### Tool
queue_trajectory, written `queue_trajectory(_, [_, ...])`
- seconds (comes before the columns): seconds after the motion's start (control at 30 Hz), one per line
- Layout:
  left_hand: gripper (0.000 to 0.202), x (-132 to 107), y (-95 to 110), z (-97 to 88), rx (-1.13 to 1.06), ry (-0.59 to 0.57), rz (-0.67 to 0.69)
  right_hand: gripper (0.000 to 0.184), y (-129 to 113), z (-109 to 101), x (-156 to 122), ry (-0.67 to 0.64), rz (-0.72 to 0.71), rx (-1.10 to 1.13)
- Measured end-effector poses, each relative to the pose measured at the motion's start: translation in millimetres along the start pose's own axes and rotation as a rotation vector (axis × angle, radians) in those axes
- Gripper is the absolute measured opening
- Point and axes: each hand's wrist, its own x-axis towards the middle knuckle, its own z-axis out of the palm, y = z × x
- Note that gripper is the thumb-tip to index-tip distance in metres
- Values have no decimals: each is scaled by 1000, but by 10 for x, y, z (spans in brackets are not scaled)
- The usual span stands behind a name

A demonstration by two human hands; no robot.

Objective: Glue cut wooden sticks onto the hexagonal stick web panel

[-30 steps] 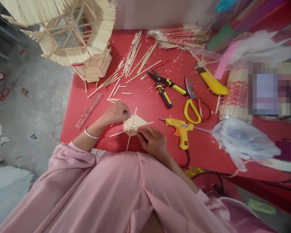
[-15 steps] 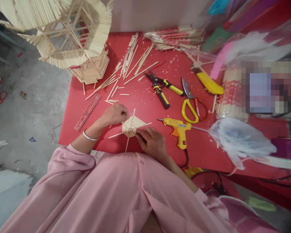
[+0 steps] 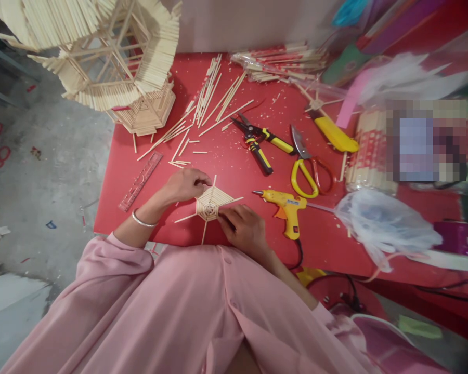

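Note:
A small hexagonal web of thin wooden sticks lies flat on the red table near its front edge, with spokes poking out around it. My left hand rests at its upper left, fingers pinched together on the web's edge. My right hand presses on the web's lower right side with curled fingers. A yellow glue gun lies just right of my right hand, nozzle pointing left.
Loose sticks lie scattered at the back. A tall stick-built tower stands at the back left corner. Yellow-handled pliers, scissors, a yellow cutter, a red ruler and a clear plastic bag lie around.
My left hand's fingers have shifted slightly along the web's upper edge. The web and my right hand have stayed nearly where they were.

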Motion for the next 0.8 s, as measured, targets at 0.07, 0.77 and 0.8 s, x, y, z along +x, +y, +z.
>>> queue_trajectory(0.07, [32,1,-23,12,1,5,22,16,-3,-1,4,6,-5,3])
queue_trajectory(0.77, [31,-5,-70,16,-6,0,92,17,-5,-16,1,-18,13,-1])
queue_trajectory(0.8, [32,-7,-74,16,-7,-2,97,17,-3,-15,-1,-24,18,0])
